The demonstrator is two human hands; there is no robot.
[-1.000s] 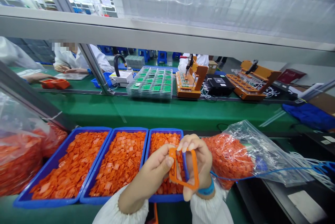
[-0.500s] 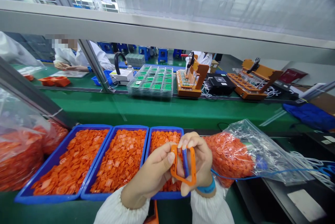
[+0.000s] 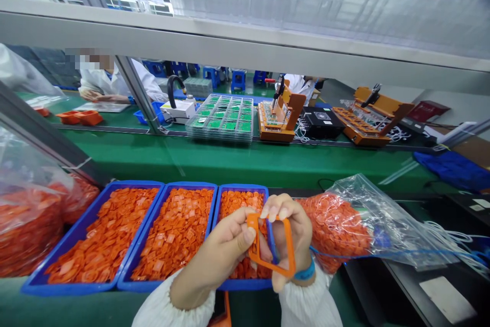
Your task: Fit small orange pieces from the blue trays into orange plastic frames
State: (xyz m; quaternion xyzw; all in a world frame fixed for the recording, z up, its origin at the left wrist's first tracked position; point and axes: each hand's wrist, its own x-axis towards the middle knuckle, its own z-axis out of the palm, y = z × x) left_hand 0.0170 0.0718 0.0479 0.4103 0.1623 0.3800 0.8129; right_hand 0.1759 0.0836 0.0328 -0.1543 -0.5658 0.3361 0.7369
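Note:
An orange plastic frame (image 3: 291, 245), roughly rectangular with an open middle, is held up between both hands over the front of the right-hand blue tray. My left hand (image 3: 233, 235) pinches its left side between thumb and fingers. With bent fingertips on its top edge, my right hand (image 3: 294, 220) grips the frame from the right; a blue band circles that wrist. Through the opening shows the rim of the blue tray (image 3: 245, 284), which is full of small orange plastic pieces (image 3: 239, 199). Below my left wrist an orange-edged object (image 3: 225, 309) is partly hidden by the sleeve.
Two more blue trays (image 3: 168, 184) of orange pieces stand to the left. Bags of orange pieces lie at far left (image 3: 26, 230) and right (image 3: 340, 225). Behind are stacked clear trays with green boards (image 3: 220, 118) and orange fixtures (image 3: 279, 112). A co-worker (image 3: 111, 84) sits across.
The orange frame has turned to face me more, its right side swinging outward and slightly down. Both hands keep their hold and shift only slightly.

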